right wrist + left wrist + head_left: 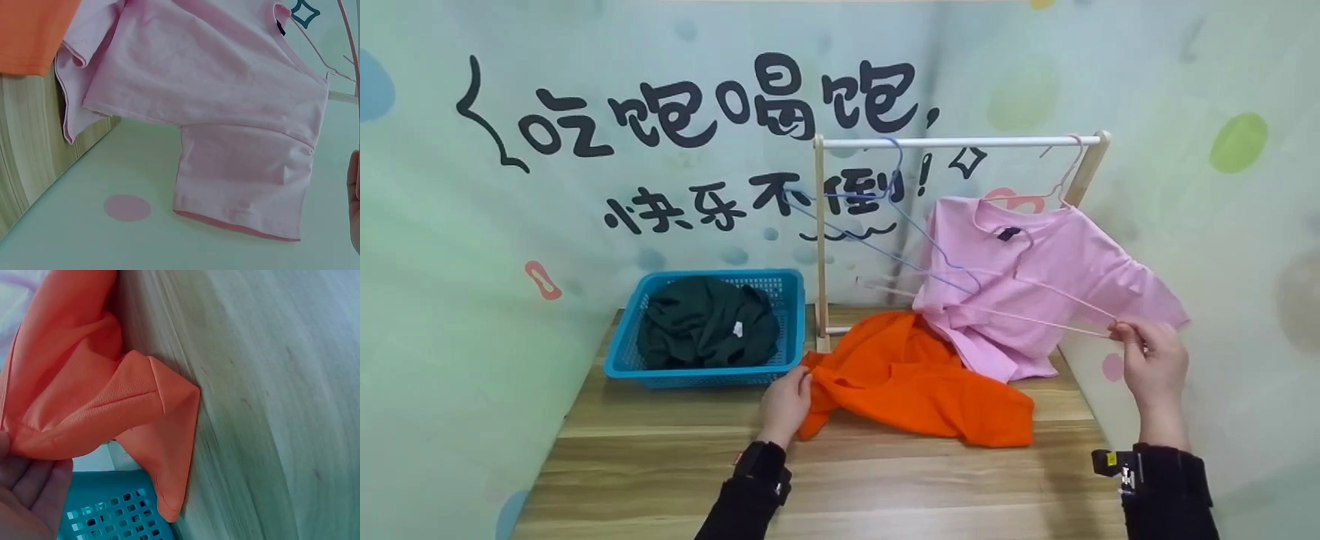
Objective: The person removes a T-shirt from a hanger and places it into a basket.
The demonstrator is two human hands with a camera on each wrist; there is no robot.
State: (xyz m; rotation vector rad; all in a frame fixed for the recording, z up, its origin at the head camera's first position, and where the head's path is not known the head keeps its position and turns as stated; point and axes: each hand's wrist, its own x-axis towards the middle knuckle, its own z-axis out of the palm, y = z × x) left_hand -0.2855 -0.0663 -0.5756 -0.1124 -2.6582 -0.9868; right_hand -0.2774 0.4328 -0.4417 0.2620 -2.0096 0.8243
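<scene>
My left hand (786, 405) pinches one edge of an orange shirt (907, 382), which lies crumpled over the wooden table. In the left wrist view, folds of the orange shirt (84, 377) hang from the fingers, thumb on top. Off to the right, my right hand (1156, 364) grips a pink clothes hanger (1057, 324) by one end, held up in front of a pink T-shirt (1005, 277). That T-shirt hangs on another pink hanger (1071, 176) from the rack's rail. Only part of the right hand (354, 202) shows at the edge of the right wrist view.
A clothes rack with a white rail (960, 142) and wooden posts stands at the back of the table (840, 487). A blue hanger (894, 199) hangs on it without clothes. At the left, a blue basket (705, 379) holds a dark green garment (709, 322). Printed cloth walls close in behind.
</scene>
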